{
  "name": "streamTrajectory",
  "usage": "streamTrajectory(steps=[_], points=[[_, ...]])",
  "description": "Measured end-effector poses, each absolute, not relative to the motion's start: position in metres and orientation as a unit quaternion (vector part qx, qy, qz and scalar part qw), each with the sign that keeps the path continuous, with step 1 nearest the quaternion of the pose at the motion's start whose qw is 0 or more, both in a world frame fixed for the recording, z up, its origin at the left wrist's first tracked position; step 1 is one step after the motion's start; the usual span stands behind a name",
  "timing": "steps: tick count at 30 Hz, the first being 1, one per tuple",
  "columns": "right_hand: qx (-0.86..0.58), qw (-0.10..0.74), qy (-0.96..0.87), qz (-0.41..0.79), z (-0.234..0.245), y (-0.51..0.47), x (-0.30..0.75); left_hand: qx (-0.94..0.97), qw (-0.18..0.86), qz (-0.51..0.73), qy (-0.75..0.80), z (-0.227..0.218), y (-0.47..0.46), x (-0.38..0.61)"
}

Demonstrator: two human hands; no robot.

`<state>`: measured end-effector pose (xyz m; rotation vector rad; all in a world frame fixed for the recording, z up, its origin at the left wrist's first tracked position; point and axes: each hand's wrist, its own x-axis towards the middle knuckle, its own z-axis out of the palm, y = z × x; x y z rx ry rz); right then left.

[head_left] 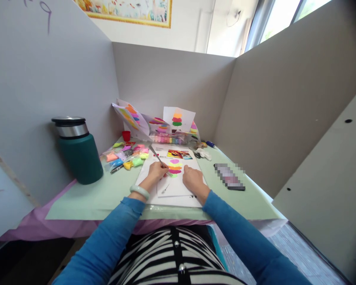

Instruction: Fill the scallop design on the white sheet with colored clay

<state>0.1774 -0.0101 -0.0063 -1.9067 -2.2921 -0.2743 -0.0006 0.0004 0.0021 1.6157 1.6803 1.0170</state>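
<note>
My left hand (157, 172) is closed around a slim metal fork (156, 153). Its handle points up and left, and its tines rest over the lower edge of the coloured patches. Under both hands lies a white sheet (178, 190) with stacked pink, orange, magenta and pale green patches (175, 168) and a small dark drawing near its lower left. At the right of the patches, my right hand (193, 180) rests on the sheet with its fingers curled in. Whatever those fingers may hold is hidden. A larger printed white board or pad (151, 198) lies beneath the sheet.
A green bottle (80, 154) stands at the left. Several bags of coloured clay (127, 158) lie beside the paper, near a red cup (126, 135). Painted sheets (178, 118) lean at the back. A phone (230, 177) lies at the right; grey partitions (175, 75) enclose the table.
</note>
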Motion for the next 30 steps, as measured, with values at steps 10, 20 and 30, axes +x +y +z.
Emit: streamTrajectory(steps=[10, 20, 30], points=[[-0.634, 0.066, -0.764, -0.100, -0.006, -0.011, 0.177, 0.590, 0.255, 0.371, 0.671, 0.009, -0.004, -0.003], [-0.634, 0.075, -0.764, -0.092, -0.007, -0.010, 0.177, 0.593, 0.266, 0.400, 0.646, 0.005, 0.000, -0.002], [-0.636, 0.067, -0.763, -0.089, -0.006, -0.010, 0.177, 0.610, 0.257, 0.361, 0.657, 0.009, -0.004, 0.004]])
